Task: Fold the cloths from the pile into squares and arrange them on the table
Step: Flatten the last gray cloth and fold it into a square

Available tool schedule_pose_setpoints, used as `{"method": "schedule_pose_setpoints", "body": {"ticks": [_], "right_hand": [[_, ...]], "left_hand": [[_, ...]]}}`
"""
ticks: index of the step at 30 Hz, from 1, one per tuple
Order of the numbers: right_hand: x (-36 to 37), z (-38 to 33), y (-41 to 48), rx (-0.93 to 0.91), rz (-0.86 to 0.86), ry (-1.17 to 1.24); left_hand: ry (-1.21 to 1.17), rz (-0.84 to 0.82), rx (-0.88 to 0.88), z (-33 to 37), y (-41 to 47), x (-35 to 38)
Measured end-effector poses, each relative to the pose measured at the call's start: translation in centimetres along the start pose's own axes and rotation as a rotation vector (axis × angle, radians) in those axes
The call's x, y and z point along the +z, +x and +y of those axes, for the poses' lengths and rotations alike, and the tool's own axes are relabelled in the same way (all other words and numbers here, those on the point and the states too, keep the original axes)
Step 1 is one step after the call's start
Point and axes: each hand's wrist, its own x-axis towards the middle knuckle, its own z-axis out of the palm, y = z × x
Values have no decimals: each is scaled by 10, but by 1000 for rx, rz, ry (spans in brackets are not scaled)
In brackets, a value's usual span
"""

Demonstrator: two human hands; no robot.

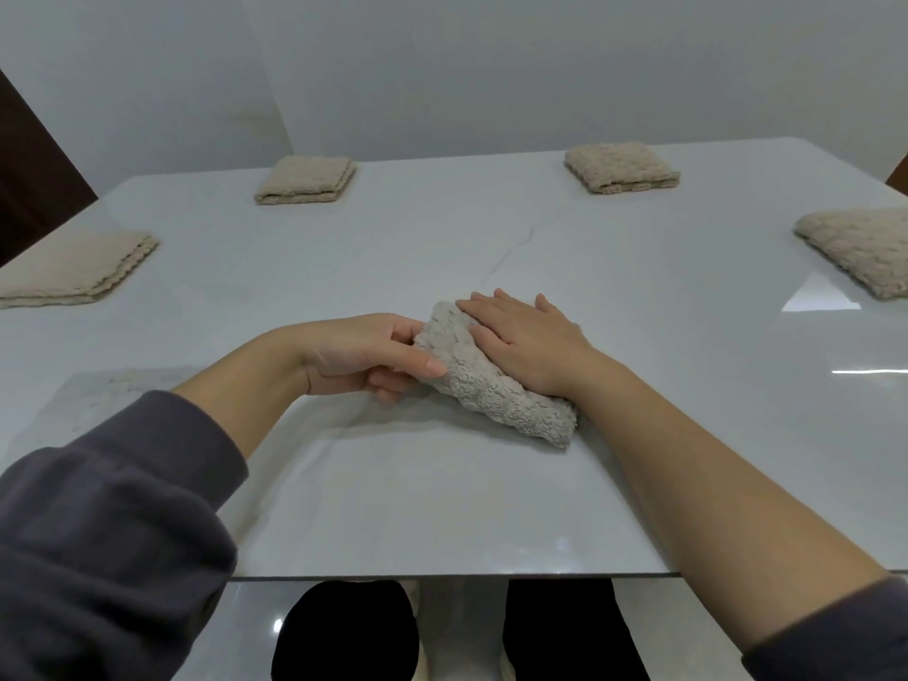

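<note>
A beige fuzzy cloth, folded into a thick bundle, lies on the glossy white table in front of me. My left hand pinches its left edge between thumb and fingers. My right hand lies flat on top of it with fingers spread, pressing it down and hiding its far part. Several folded beige cloths rest around the table: one at the left edge, one at the back left, one at the back right, one at the right edge.
The table's near edge runs just in front of my legs. A white wall stands behind the table. A dark brown panel is at the far left, and a brown corner shows at the far right.
</note>
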Motion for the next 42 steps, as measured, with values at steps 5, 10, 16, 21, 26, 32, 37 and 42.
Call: {"method": "schedule_pose_setpoints", "body": {"ticks": [5,10,16,21,26,32,37,42], "right_hand": [[1,0,1,1,3,-4],[2,-1,1,2,8,-10],[3,-1,1,-6,27,-17],[2,-2,-1,-2,22,-35],[-5,-4,-6,34,185,261],[-18,4,-17,118,330,398],[-39,7,-34,287,480,665],[-50,15,-74,519,300,1200]], "left_hand": [[-34,-29,14,-2,-6,2],[-58,13,28,-11,-1,-4],[-4,184,-61,-12,-4,1],[703,1049,62,7,-7,28],[992,956,194,19,35,54],[1044,637,75,-18,56,56],[1064,662,52,-24,56,58],[1058,669,53,-25,56,58]]}}
